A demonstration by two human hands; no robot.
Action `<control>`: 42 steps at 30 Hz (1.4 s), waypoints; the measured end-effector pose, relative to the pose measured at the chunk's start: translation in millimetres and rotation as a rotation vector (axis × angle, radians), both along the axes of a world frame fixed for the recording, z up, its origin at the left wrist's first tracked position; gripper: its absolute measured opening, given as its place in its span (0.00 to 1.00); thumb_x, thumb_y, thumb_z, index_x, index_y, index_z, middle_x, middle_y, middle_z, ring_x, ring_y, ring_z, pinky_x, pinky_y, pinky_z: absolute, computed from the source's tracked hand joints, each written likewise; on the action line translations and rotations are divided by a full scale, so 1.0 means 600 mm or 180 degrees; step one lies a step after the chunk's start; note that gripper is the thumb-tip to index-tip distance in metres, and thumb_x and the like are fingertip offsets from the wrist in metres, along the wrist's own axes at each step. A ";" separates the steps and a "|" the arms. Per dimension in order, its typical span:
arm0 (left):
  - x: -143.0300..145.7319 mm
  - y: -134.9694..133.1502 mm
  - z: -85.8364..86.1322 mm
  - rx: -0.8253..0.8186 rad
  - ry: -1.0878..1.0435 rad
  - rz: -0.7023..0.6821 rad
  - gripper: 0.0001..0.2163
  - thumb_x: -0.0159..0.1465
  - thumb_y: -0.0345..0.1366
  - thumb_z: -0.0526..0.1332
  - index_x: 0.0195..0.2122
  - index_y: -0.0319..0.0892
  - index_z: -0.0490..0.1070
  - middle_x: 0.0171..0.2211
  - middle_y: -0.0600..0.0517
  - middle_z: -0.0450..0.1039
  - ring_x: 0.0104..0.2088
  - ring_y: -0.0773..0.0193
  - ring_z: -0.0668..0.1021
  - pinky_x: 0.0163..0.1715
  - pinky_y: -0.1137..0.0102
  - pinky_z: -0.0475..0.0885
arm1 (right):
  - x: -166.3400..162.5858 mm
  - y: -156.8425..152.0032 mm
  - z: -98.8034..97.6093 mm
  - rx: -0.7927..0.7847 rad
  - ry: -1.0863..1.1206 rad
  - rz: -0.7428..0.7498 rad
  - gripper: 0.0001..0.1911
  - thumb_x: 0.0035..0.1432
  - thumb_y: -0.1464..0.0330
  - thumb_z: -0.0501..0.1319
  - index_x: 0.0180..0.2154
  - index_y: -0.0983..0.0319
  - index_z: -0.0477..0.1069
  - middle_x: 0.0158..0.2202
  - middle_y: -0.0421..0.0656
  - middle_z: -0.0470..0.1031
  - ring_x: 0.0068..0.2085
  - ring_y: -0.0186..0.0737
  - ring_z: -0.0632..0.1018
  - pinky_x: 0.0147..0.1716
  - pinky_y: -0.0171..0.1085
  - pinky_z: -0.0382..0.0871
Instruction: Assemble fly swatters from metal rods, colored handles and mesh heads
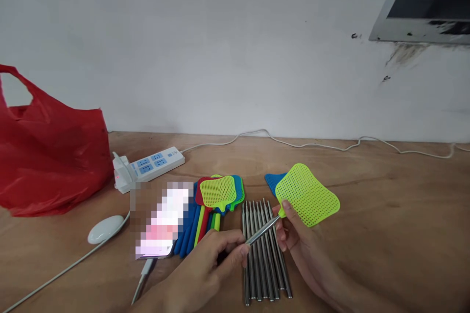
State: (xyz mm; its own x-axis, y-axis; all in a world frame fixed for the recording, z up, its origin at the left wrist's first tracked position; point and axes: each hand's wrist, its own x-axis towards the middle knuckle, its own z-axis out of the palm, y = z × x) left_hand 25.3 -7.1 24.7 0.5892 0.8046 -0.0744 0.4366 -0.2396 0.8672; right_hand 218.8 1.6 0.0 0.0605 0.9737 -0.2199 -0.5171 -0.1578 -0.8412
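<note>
Left forearm (165, 298) bare, entering at the bottom edge left of centre, slanting up to the right. Left hand (209, 264) back upward, knuckles bent; left thumb (237, 260) and index finger (229, 238) pinch together at the tips, remaining fingers mostly hidden beneath. Right forearm (352, 288) also bare, running from the lower right up toward the left. Right hand (299, 237) set slightly farther forward than the left, gripping lightly: right thumb (293, 215) extended on top, fingertips (281, 237) curled inward below. Hands near each other, apart, wrists angled inward.
</note>
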 end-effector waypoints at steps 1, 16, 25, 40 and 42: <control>0.002 0.002 0.000 -0.0022 -0.0042 0.0008 0.19 0.72 0.49 0.48 0.29 0.43 0.62 0.25 0.57 0.59 0.27 0.65 0.63 0.28 0.71 0.57 | 0.001 0.001 0.000 0.0029 -0.0031 0.0094 0.21 0.42 0.53 0.75 0.30 0.63 0.80 0.21 0.38 0.70 0.21 0.29 0.67 0.18 0.29 0.63; -0.027 -0.012 -0.023 -0.1818 -0.0538 0.0391 0.26 0.60 0.66 0.56 0.32 0.45 0.61 0.17 0.64 0.50 0.16 0.72 0.52 0.14 0.75 0.46 | 0.027 0.020 0.021 0.0187 -0.0056 -0.0160 0.19 0.32 0.59 0.80 0.22 0.64 0.76 0.16 0.36 0.67 0.17 0.27 0.64 0.13 0.28 0.57; -0.031 -0.014 -0.004 -0.0762 -0.0121 0.0131 0.24 0.67 0.61 0.50 0.28 0.44 0.59 0.22 0.60 0.54 0.22 0.69 0.59 0.21 0.72 0.54 | 0.025 0.019 0.016 0.0124 0.0001 -0.0127 0.20 0.32 0.58 0.80 0.24 0.64 0.79 0.19 0.37 0.70 0.20 0.28 0.67 0.16 0.27 0.61; -0.007 0.024 0.004 0.0308 0.0199 -0.0165 0.19 0.73 0.49 0.46 0.28 0.44 0.57 0.26 0.57 0.56 0.28 0.66 0.61 0.28 0.70 0.56 | 0.017 0.021 0.020 0.0389 0.0123 -0.0403 0.19 0.43 0.54 0.75 0.26 0.63 0.77 0.16 0.35 0.67 0.16 0.27 0.62 0.13 0.27 0.55; -0.002 0.024 0.002 0.0321 0.0145 -0.0147 0.19 0.73 0.48 0.46 0.28 0.43 0.59 0.26 0.57 0.59 0.28 0.65 0.63 0.29 0.70 0.57 | 0.010 0.024 0.011 0.0441 0.0068 -0.0443 0.20 0.43 0.53 0.74 0.27 0.63 0.77 0.16 0.35 0.67 0.17 0.26 0.63 0.13 0.26 0.55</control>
